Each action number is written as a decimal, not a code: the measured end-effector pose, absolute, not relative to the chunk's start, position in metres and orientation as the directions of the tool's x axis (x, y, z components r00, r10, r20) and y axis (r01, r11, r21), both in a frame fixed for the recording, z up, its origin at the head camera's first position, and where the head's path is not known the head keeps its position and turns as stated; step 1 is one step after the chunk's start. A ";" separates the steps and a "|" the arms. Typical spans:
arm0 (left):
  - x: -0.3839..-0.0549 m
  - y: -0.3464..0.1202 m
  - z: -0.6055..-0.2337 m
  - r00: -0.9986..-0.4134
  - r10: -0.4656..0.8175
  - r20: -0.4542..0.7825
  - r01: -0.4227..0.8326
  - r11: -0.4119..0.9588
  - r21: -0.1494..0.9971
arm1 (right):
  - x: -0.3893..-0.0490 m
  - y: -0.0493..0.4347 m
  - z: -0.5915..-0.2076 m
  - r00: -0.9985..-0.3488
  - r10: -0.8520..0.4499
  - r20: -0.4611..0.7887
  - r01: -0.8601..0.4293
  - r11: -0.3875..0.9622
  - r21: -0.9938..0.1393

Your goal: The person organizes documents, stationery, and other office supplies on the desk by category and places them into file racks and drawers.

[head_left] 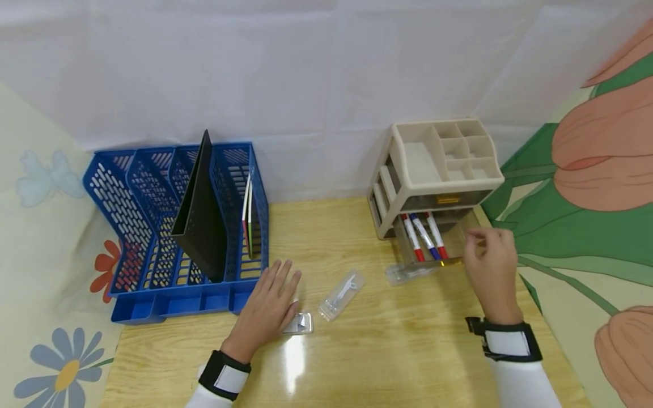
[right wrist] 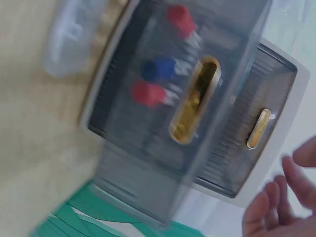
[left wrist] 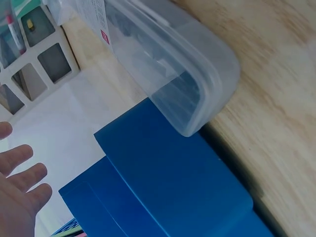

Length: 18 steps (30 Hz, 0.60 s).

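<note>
A smoky clear drawer (head_left: 454, 238) stands pulled out of the cream desktop organizer (head_left: 449, 164). Inside lie two red-capped markers and a blue-capped marker (head_left: 424, 235). My right hand (head_left: 492, 266) is by the drawer's front right corner, its fingers loosely bent and holding nothing visible. In the right wrist view those fingers (right wrist: 276, 202) appear apart from the drawer's gold handle (right wrist: 195, 101). With fingers straight, my left hand (head_left: 267, 306) is beside the blue file rack (head_left: 178, 306), partly over a small clear plastic case (head_left: 304, 323); contact cannot be told.
A black folder (head_left: 204, 226) and thin booklets (head_left: 247, 218) stand in the rack. Another clear case (head_left: 342, 294) lies mid-table, and a clear package (head_left: 403, 275) sits partly under the drawer. White cloth (head_left: 316, 102) hangs behind; a flower-patterned wall (head_left: 602, 170) borders the right side.
</note>
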<state>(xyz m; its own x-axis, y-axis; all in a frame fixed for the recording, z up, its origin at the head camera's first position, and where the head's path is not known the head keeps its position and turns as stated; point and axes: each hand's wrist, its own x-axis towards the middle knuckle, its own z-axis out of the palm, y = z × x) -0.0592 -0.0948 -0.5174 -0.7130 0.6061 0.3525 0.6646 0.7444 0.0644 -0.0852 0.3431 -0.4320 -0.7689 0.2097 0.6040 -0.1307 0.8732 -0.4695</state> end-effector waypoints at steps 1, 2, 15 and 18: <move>-0.060 -0.095 -0.518 -0.714 0.606 0.352 0.665 0.744 0.067 | -0.082 0.342 -0.436 -0.754 0.254 0.606 -0.113 0.858 -0.501; -0.060 -0.095 -0.518 -0.711 0.606 0.356 0.667 0.742 0.068 | -0.078 0.340 -0.440 -0.740 0.305 0.600 -0.090 0.838 -0.538; -0.061 -0.097 -0.526 -0.703 0.605 0.374 0.675 0.734 0.082 | -0.051 0.315 -0.484 -0.715 0.675 -0.181 -0.095 -0.351 -0.932; -0.061 -0.097 -0.528 -0.687 0.620 0.379 0.691 0.720 0.073 | -0.050 0.316 -0.486 -0.790 0.549 -0.272 -0.150 -0.604 -0.783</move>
